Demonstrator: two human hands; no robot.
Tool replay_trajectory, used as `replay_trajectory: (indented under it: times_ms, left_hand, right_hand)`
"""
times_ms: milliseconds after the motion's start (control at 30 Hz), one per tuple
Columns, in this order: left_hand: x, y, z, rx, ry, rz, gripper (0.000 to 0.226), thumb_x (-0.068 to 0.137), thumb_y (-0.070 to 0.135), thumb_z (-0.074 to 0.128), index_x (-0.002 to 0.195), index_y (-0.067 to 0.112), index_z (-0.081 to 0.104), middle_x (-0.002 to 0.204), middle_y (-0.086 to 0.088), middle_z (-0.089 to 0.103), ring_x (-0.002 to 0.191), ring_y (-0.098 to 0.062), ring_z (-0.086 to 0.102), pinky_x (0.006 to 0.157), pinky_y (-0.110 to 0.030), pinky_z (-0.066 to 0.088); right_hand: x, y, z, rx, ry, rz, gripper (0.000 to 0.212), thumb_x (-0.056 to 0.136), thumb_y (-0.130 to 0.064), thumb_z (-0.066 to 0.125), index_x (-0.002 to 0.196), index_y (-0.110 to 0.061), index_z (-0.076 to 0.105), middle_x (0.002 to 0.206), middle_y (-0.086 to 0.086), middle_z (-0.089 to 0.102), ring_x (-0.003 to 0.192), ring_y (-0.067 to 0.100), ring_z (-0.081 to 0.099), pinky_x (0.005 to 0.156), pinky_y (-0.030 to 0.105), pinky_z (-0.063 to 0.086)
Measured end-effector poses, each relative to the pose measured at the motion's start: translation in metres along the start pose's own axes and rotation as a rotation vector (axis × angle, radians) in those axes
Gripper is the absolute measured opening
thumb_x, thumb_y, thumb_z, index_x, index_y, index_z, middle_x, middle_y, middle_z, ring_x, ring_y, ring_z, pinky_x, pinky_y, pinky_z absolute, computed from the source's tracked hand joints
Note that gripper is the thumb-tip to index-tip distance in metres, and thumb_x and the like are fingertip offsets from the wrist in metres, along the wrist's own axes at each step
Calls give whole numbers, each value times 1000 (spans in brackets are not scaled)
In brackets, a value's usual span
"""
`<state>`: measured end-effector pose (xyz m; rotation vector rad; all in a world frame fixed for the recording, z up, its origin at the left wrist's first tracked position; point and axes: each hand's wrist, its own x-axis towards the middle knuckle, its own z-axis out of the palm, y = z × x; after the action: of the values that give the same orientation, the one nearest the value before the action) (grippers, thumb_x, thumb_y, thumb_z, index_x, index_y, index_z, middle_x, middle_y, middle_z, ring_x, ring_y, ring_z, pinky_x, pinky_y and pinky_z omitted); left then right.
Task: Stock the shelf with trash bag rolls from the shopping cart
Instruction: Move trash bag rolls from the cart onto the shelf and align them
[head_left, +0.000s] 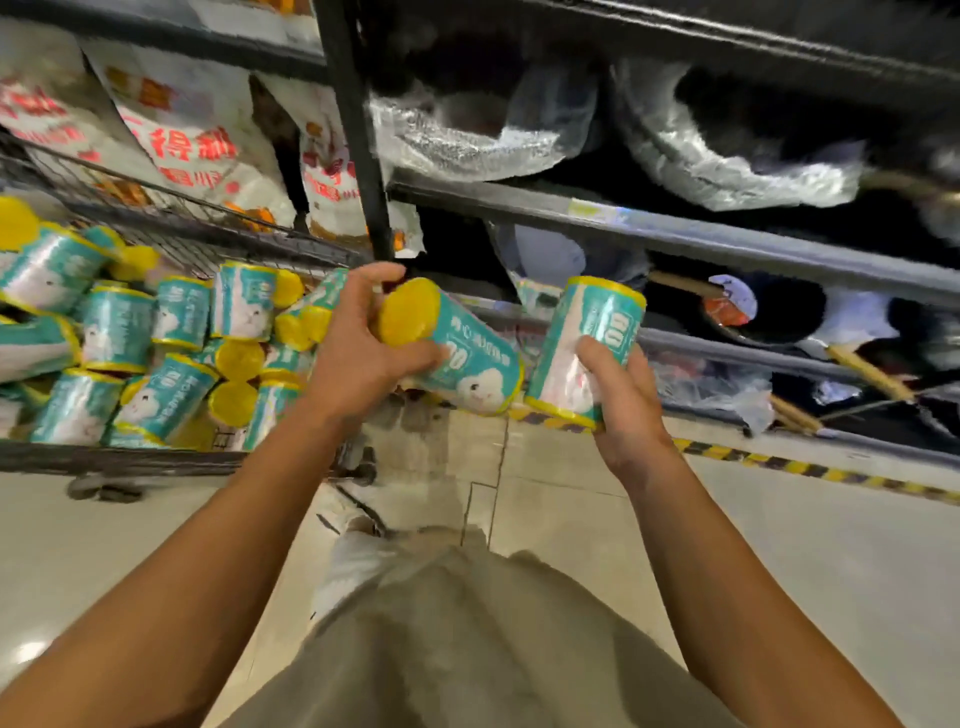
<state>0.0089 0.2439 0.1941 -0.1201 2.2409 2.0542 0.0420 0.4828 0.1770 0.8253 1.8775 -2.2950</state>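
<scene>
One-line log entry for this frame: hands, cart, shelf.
left hand: holds tilted roll | right hand: holds upright roll | cart: many rolls left | shelf: neither placed yet

White printed sacks (197, 135) and foil-wrapped pans (727, 156) fill upper racks.

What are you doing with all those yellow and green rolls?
A person is stocking a store shelf. The left hand grips one trash bag roll lying sideways, and the right hand holds another roll upright, both in front of the shelf. Many more rolls sit piled in the shopping cart on the left.
</scene>
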Motion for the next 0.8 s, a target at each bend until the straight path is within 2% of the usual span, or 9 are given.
replay_trajectory:
  times_ms: [100,200,333,400,467,600,700,767,800]
  left_hand:
    - [-7,18,53,-124,-96,-13,82,47,26,82,123,31,52,104,-12,64,89,-25,63,75,-43,57]
    - [-9,40,110,-250,-110,-76,80,52,17,81,126,23,51,96,-4,64,79,-17,65,63,-29,54]
    - [-7,68,189,-319,-165,-107,22,82,5,69,103,9,65,88,-6,72,75,-15,70,69,-30,54]
    - [-6,81,224,-274,-255,-95,9,87,8,67,96,6,69,91,-11,75,80,-21,72,71,-32,56]
    - [-6,94,257,-237,-319,-81,7,88,10,67,94,8,69,91,-13,75,80,-24,73,70,-33,56]
    - [3,119,322,-209,-442,-29,17,92,13,65,109,11,65,93,-5,75,83,-20,73,68,-32,56]
    - [19,133,368,-132,-625,63,43,87,26,71,127,25,56,108,1,73,99,-18,72,81,-37,57]
    - [30,144,397,-42,-726,143,62,84,15,76,134,35,45,111,8,71,102,-10,70,84,-30,57]
    - [36,148,412,-17,-757,184,68,82,6,76,131,39,42,109,11,70,99,-6,70,81,-25,57]
  right_hand:
    - [-21,-20,-55,5,-14,-76,42,76,-29,71,117,-25,63,106,-1,76,98,22,73,87,45,59]
    - [-39,-41,-102,4,-7,-132,36,74,-28,69,109,-26,63,98,-7,77,90,14,73,75,33,58]
    - [-50,-61,-152,-18,20,-186,37,72,-29,69,108,-27,62,96,-11,76,90,12,73,72,28,56]
    - [-52,-72,-172,-29,25,-208,39,73,-30,69,111,-31,61,100,-13,76,94,12,73,75,28,57]
    - [-51,-86,-193,-33,60,-243,44,75,-31,69,117,-31,60,105,-11,75,98,13,73,79,31,58]
    - [-36,-116,-237,-1,198,-331,48,74,-30,71,120,-28,59,107,-5,75,99,19,72,86,40,60]
    - [-20,-136,-271,47,291,-374,41,72,-29,71,112,-30,61,103,-6,75,97,21,72,86,43,60]
    - [-8,-150,-293,69,341,-401,42,73,-29,71,113,-29,62,103,-6,76,96,20,73,84,40,60]
    - [-2,-157,-302,79,362,-413,44,73,-29,71,116,-28,62,104,-5,75,97,19,73,83,39,60]
